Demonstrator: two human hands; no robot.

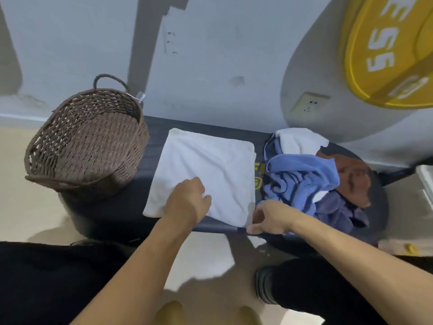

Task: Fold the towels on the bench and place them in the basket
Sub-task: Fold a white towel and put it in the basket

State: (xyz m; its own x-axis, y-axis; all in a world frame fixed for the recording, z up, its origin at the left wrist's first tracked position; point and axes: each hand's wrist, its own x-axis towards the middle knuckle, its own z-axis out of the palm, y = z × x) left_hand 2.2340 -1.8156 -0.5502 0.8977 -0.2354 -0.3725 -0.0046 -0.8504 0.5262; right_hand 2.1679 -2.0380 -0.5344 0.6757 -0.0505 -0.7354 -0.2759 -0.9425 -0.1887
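A white towel (206, 165) lies spread flat across the dark bench (112, 212). My left hand (189, 200) rests on the towel's near middle, fingers curled down into the cloth. My right hand (271, 219) pinches the towel's near right corner at the bench's front edge. To the right sits a heap of crumpled towels: blue (302, 179), white (297, 139), brown (351, 177) and dark purple (339, 214). A brown wicker basket (82, 146) with a handle stands on the left end of the bench, tilted toward me, with nothing visible inside.
The bench stands against a grey wall with a power socket (309, 104). A yellow weight plate (389, 50) hangs at the upper right. My dark trousers and a black shoe (264, 287) are on the beige floor below.
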